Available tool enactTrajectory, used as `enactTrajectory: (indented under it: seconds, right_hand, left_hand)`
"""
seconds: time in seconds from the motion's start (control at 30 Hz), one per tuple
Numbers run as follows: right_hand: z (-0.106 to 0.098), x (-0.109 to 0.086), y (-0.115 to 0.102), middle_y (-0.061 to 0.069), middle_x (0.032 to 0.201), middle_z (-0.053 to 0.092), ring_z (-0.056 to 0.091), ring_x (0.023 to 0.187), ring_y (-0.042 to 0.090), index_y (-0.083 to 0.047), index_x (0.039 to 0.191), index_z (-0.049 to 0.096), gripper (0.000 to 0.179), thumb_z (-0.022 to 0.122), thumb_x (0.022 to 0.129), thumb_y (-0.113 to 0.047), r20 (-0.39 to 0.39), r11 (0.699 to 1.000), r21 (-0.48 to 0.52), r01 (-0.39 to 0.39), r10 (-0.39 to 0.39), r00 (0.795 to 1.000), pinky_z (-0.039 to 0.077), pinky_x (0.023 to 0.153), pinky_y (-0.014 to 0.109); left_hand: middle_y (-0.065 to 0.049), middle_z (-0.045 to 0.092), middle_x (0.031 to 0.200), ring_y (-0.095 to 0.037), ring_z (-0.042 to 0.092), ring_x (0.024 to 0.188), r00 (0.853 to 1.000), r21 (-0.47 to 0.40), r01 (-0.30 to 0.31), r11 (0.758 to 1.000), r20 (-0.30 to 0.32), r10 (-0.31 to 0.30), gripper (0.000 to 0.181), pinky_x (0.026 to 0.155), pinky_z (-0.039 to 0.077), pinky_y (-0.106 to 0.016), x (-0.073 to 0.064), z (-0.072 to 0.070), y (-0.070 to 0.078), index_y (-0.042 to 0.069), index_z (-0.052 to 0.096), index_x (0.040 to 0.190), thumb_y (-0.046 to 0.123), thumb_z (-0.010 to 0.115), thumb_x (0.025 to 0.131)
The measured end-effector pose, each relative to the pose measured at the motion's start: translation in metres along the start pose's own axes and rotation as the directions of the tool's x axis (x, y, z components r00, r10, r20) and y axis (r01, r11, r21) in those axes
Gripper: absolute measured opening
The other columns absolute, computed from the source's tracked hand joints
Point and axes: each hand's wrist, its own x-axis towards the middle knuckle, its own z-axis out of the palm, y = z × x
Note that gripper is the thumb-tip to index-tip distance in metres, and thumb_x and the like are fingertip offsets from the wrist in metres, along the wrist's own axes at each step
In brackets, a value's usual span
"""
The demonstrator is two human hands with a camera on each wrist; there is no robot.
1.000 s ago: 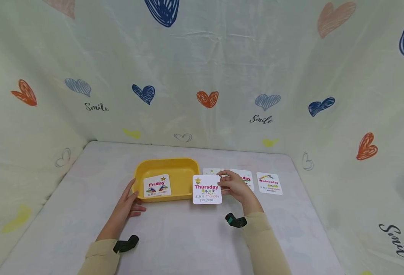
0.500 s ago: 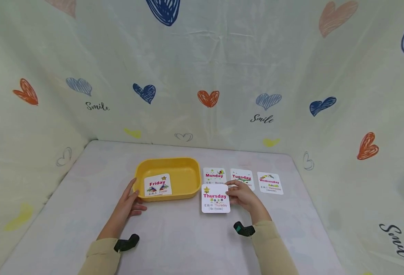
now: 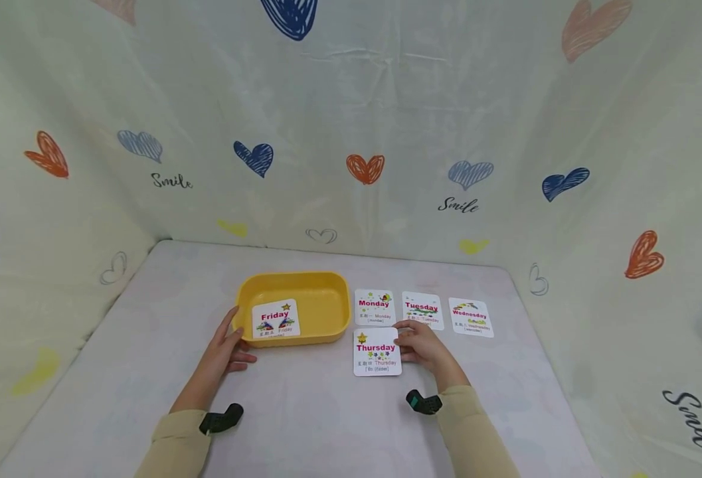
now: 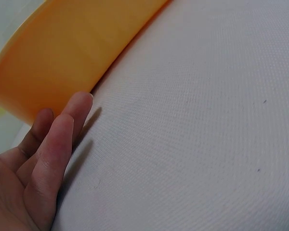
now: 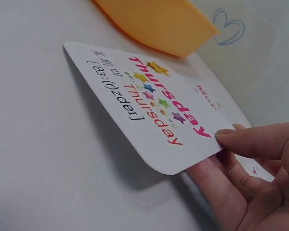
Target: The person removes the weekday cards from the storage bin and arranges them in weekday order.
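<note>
My right hand (image 3: 422, 348) pinches the white "Thursday" card (image 3: 377, 352) by its right edge, thumb on top and fingers underneath. In the right wrist view the Thursday card (image 5: 139, 110) is held flat-ish just over the table, its shadow beneath. It lies in front of the "Monday" card (image 3: 374, 307). My left hand (image 3: 216, 358) rests at the left front corner of the yellow tray (image 3: 327, 325), fingers loosely extended. The left wrist view shows fingers (image 4: 53, 144) along the tray's outer wall (image 4: 77, 53). A "Friday" card (image 3: 275, 318) lies inside the tray.
"Tuesday" (image 3: 421, 304) and "Wednesday" (image 3: 471, 317) cards continue the row to the right of Monday. The white table (image 3: 303, 418) ends at a pale curtain (image 3: 303, 206) printed with hearts, which hangs behind and at both sides.
My right hand has carried the Thursday card from beside the tray's right end rightward and nearer to me, then lowered it below Monday. The left hand stays at the tray.
</note>
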Motion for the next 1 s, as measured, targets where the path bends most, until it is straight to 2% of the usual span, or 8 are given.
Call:
enactTrajectory:
  seconds: [0.37, 0.7, 1.0]
  right_hand:
    - [0.012, 0.004, 0.000, 0.012, 0.086, 0.058, 0.060, 0.065, 0.018, 0.002, 0.117, 0.056, 0.031, 0.063, 0.088, 0.006, -0.094, 0.982, -0.181, 0.048, -0.066, 0.993, 0.052, 0.052, 0.029]
    - [0.017, 0.002, -0.004, 0.012, 0.083, 0.058, 0.059, 0.061, 0.018, -0.001, 0.112, 0.058, 0.028, 0.067, 0.086, 0.002, -0.144, 0.949, -0.312, 0.034, -0.083, 0.986, 0.051, 0.051, 0.028]
    - [0.019, 0.002, -0.004, 0.011, 0.086, 0.055, 0.058, 0.060, 0.018, -0.001, 0.107, 0.058, 0.030, 0.075, 0.082, -0.005, -0.195, 0.895, -0.443, 0.041, -0.141, 0.971, 0.051, 0.049, 0.026]
  left_hand:
    - [-0.013, 0.055, 0.097, -0.025, 0.070, 0.078, 1.000, -0.007, 0.002, 1.000, 0.004, -0.002, 0.062, 0.069, 0.056, -0.032, -0.001, -0.001, 0.002, 0.042, 0.008, 0.156, 0.040, 0.041, 0.103]
    - [-0.012, 0.055, 0.095, -0.025, 0.070, 0.078, 1.000, -0.017, -0.009, 1.000, 0.009, 0.009, 0.062, 0.068, 0.056, -0.032, -0.001, -0.001, -0.001, 0.041, 0.008, 0.156, 0.039, 0.041, 0.104]
    - [-0.013, 0.054, 0.097, -0.025, 0.070, 0.078, 1.000, -0.009, -0.005, 1.000, 0.009, 0.005, 0.062, 0.068, 0.056, -0.031, 0.000, -0.001, -0.001, 0.043, 0.008, 0.155, 0.041, 0.042, 0.103]
